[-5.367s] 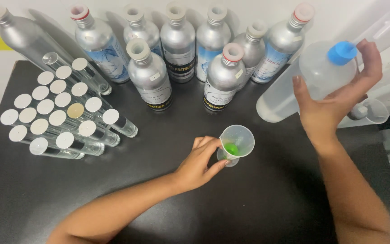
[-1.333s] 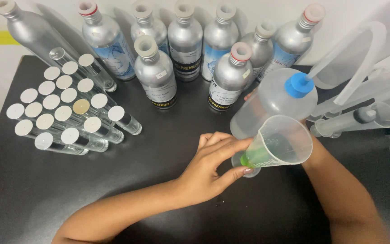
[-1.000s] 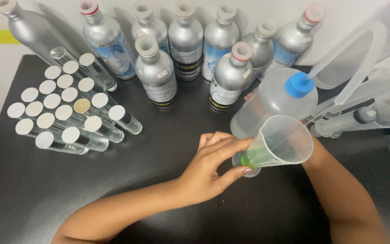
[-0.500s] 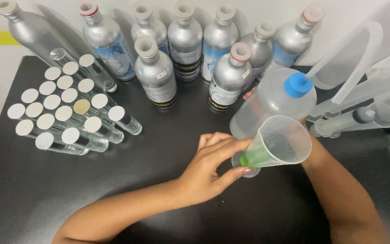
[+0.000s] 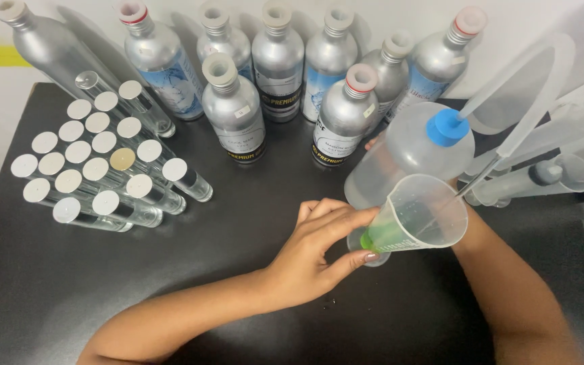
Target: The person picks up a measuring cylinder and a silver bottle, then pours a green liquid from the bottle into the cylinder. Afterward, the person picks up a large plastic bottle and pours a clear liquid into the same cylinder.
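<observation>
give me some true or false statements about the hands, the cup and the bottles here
1. The left hand holds the base of the clear measuring cup. True.
2. The liquid in the cup is red. False: it is green.
3. The squeeze bottle has a blue cap with a bent spout leading toward the cup. True.
4. The silver bottles lie flat on the black table. False: they stand upright along the wall.
5. The capped glass tubes sit right of the cup. False: they are to its left.

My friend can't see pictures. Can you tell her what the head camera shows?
The left hand steadies a clear cup holding green liquid, while a squeeze bottle behind it aims its spout in. Silver bottles and capped tubes stand on the black table.
</observation>
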